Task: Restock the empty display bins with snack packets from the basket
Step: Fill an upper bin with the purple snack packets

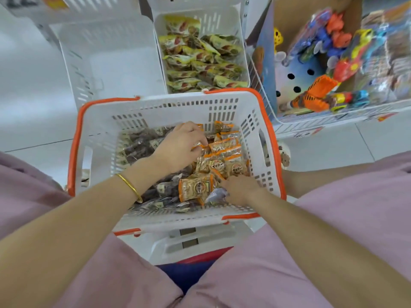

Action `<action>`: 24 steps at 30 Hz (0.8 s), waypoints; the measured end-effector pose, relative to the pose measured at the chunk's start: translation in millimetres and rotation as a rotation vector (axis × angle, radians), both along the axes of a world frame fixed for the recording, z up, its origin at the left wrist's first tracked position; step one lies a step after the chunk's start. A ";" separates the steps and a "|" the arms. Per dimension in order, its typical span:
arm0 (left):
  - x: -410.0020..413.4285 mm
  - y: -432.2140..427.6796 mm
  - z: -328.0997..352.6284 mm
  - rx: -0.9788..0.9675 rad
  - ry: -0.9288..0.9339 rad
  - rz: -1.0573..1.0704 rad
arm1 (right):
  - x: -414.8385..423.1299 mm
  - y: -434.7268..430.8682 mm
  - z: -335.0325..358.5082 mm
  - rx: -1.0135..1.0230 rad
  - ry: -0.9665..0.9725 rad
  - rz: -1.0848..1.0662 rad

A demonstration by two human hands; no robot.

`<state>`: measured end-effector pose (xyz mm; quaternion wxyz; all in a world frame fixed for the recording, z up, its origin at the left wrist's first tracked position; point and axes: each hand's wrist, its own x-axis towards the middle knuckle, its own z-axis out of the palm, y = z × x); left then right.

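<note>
Where orange packets (223, 148) fill the basket (160, 102), left hand (179, 146) and right hand (240, 188) each pinch one

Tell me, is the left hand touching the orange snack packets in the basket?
Touching. The head view shows the left hand curling its fingertips onto the orange packets inside the basket.

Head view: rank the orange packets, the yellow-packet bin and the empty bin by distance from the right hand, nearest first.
1. Orange packets, in the basket, beside the right hand.
2. Yellow-packet bin, beyond the basket, centre.
3. Empty bin, beyond the basket, far left.
</note>
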<state>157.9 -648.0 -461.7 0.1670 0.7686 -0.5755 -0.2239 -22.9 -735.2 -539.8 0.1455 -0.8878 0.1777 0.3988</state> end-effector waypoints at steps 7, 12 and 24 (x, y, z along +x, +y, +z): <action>-0.3 -3.4 0.2 0.074 0.241 0.064 | 15.5 -47.6 48.5 0.374 -0.155 -0.320; -8.1 0.2 -3.2 0.296 0.395 -0.006 | 28.8 -54.1 69.4 0.663 -0.305 -0.562; 25.5 16.6 -7.3 0.080 0.721 0.511 | 54.3 -52.3 80.1 0.845 -0.480 -1.205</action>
